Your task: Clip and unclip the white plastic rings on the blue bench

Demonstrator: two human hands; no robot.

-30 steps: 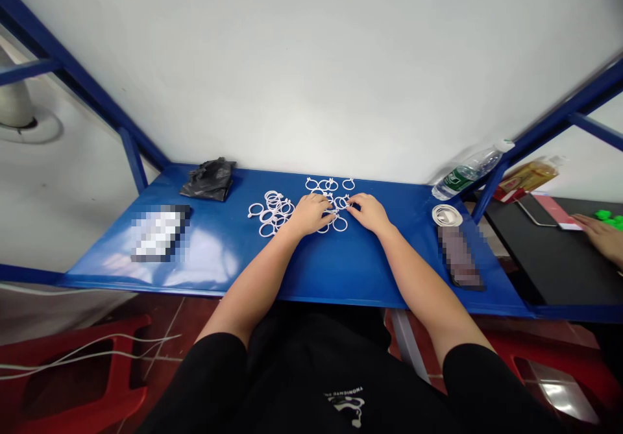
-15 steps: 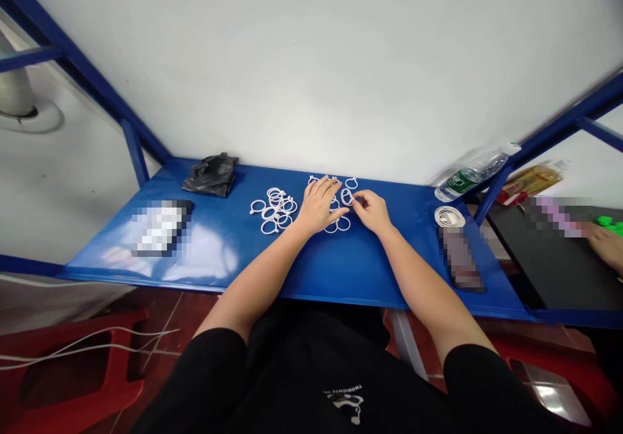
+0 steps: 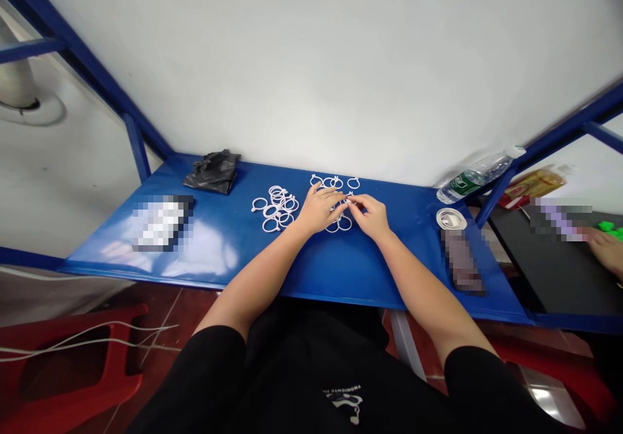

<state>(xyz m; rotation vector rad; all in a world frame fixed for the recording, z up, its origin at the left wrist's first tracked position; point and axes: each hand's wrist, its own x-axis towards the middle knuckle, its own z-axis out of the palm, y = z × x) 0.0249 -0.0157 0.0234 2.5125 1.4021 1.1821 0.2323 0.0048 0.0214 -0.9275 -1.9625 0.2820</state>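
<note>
Rings (image 3: 344, 224), white plastic, lie in loose cluster under both hands, mid blue table (image 3: 228, 255); second pile (image 3: 277, 208) just left, short row (image 3: 335, 182) just beyond. L hand (image 3: 318, 210) over cluster, fingers half-curled, can't tell if holding. R hand (image 3: 370, 217) in narrow pinch, fingertips (image 3: 351, 199) almost touching L fingers at one ring's edge; ring in pinch too small to confirm. Best: pinch at small tab, wrists low, don't drag neighbours.
</note>
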